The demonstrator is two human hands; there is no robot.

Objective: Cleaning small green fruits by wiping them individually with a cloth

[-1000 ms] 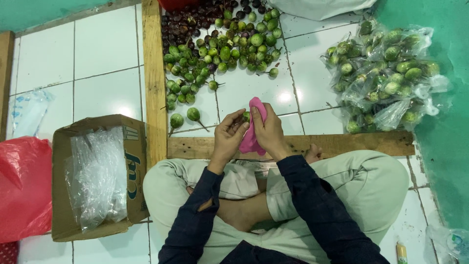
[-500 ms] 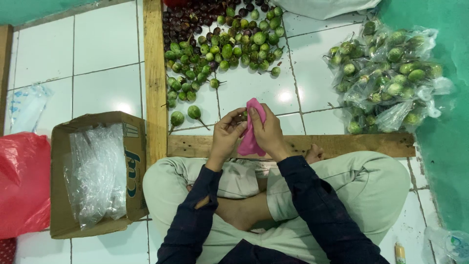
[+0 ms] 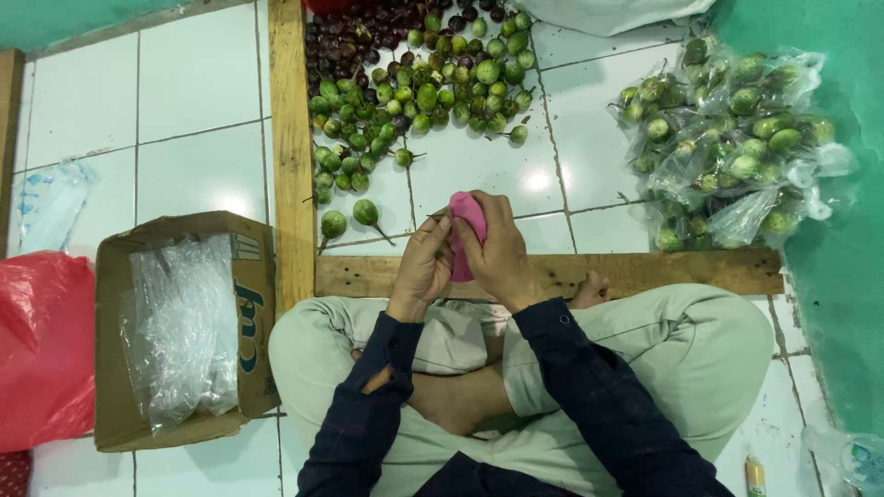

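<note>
Pink cloth (image 3: 466,230) bunched, soft, held between both hands.

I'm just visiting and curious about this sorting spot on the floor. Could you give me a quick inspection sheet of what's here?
Surface: white tiled floor, edged by wooden planks.
Job's things: pink cloth-like piece held between both hands; whether anything is wrapped inside cannot be told.
Clutter: loose pile of small green round fruits with dark purple ones behind; two green ones lie apart, nearer the hands.
Hands: left hand and right hand both grip the pink piece.
Cables: nothing seen.
Surroundings: clear bags filled with green fruits at right; cardboard box of clear plastic bags at left; red plastic bag beside it.
</note>
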